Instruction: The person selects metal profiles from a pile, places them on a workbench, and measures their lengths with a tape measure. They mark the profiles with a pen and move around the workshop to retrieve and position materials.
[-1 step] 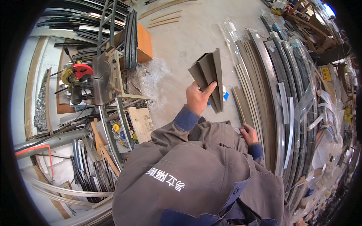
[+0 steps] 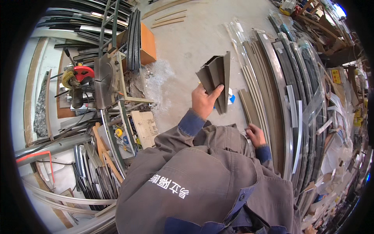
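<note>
My left hand (image 2: 205,100) is closed around short brown metal profile pieces (image 2: 213,80), held up tilted before me. The thumb presses across their near face; the other fingers are mostly hidden behind. The pieces are long and angular, with folded flanges, and their far end spreads wider than the near end. Low beside my knee, my right hand (image 2: 256,136) hangs with loosely curled fingers, slightly apart, and I see nothing held in it. Just beyond the right hand lies a short flat brown strip (image 2: 249,105), next to long brown profiles (image 2: 269,105) on the floor.
Plastic-wrapped dark profiles (image 2: 307,82) line the right side. On the left stands a cutting saw with a red guard (image 2: 83,73) beside its metal table (image 2: 104,82). An orange box (image 2: 148,45) and racks of dark bars (image 2: 78,19) stand beyond. Thin strips (image 2: 169,19) lie farther off.
The view has shifted very slightly. Both hands keep nearly the same place, and the left hand still holds the brown profile pieces.
</note>
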Demonstrator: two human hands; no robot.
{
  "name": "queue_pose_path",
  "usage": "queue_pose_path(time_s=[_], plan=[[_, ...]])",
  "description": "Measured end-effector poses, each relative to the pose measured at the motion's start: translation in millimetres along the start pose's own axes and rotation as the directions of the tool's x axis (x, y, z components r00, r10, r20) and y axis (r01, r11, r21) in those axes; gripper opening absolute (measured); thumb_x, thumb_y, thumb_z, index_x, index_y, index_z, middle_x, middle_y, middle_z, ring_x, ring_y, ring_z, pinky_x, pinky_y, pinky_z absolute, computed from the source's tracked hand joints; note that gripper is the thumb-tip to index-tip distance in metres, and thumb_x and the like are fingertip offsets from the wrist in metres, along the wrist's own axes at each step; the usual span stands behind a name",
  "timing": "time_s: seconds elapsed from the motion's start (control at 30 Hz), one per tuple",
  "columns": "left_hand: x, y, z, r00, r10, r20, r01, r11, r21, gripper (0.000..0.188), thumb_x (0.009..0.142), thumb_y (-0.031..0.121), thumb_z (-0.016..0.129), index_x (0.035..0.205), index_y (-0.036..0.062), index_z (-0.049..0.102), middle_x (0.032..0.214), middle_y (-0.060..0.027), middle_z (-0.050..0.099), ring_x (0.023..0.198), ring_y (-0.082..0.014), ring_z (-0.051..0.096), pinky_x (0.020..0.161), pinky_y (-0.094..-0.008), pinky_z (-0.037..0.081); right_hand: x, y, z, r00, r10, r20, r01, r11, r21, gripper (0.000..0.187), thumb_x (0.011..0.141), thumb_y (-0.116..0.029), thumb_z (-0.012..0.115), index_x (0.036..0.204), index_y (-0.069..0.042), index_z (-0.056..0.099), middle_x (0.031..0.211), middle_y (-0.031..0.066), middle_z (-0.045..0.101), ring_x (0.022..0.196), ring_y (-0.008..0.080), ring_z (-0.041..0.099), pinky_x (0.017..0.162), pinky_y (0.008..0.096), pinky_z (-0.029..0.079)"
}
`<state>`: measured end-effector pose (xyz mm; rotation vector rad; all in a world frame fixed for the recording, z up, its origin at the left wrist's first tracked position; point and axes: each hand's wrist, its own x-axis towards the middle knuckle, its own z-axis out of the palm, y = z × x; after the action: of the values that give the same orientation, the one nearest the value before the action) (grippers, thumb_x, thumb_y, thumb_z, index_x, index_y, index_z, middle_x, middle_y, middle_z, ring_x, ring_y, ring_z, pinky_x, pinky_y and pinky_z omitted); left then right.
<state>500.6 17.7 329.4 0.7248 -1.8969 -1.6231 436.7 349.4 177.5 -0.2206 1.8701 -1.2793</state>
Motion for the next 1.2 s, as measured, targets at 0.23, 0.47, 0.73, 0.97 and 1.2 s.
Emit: queue_pose_path(time_s=[0.23,0.47,0.73,0.97,1.2], plan=[[24.4,-1.4,-48.8,0.999,0.054,0.009,-0.054,0.992,0.116,0.03,0.085,0.024,0.079,0.1,0.0005,0.068,0.087,-0.0149,0.068,0.077,-0.0279,0.066,0.07,-0.0363,0.051,58.7,-176.6,73.4,0.96,-0.245,0.133,0.261,0.958,-0.122,0.042,0.089,-0.016,0.067,0.124,0.004,0.059,0.108,0.0131,0.069,0.091,0.0193,0.068,0.077,0.0317,0.057],[61.6,33.2,-89.1,0.988,-0.026,0.155,0.005,0.991,0.136,0.038,0.08,0.027,0.083,0.102,0.0004,0.068,0.084,-0.0144,0.067,0.078,-0.0258,0.066,0.073,-0.0347,0.052,121.2,-296.2,121.7,0.731,-0.547,0.408,0.68,0.632,-0.371,0.045,0.075,-0.022,0.079,0.113,-0.001,0.066,0.11,0.0167,0.067,0.102,0.0326,0.065,0.087,0.0413,0.053],[140.4,123.2,-103.1,0.876,0.442,-0.193,-0.401,0.89,0.219,0.029,0.095,0.012,0.065,0.122,0.0006,0.062,0.107,-0.0149,0.069,0.094,-0.0236,0.068,0.084,-0.0342,0.053,181.3,-347.4,171.5,0.66,-0.573,0.486,0.597,0.793,0.122,0.043,0.092,-0.038,0.068,0.107,0.003,0.067,0.087,0.0123,0.07,0.083,0.0212,0.065,0.075,0.0371,0.052],[172.5,134.8,-103.3,0.769,0.394,-0.504,-0.267,0.914,0.307,0.012,0.098,0.009,0.063,0.104,-0.0022,0.065,0.093,-0.0066,0.07,0.085,-0.0087,0.063,0.075,-0.0236,0.051,217.1,-381.5,186.3,0.528,-0.532,0.662,0.618,0.776,0.131,0.042,0.093,-0.038,0.068,0.104,0.003,0.067,0.08,0.011,0.068,0.074,0.0195,0.062,0.069,0.0362,0.05],[202.2,142.1,-123.7,0.748,0.288,-0.598,-0.176,0.955,0.24,0.036,0.105,0.025,0.053,0.087,-0.0025,0.067,0.077,-0.0074,0.069,0.068,-0.0121,0.063,0.064,-0.0279,0.05,246.1,-391.3,194.5,0.523,-0.468,0.712,0.558,0.82,0.129,0.036,0.092,-0.031,0.07,0.103,0.003,0.067,0.084,0.0097,0.069,0.077,0.0176,0.062,0.071,0.0356,0.051]])
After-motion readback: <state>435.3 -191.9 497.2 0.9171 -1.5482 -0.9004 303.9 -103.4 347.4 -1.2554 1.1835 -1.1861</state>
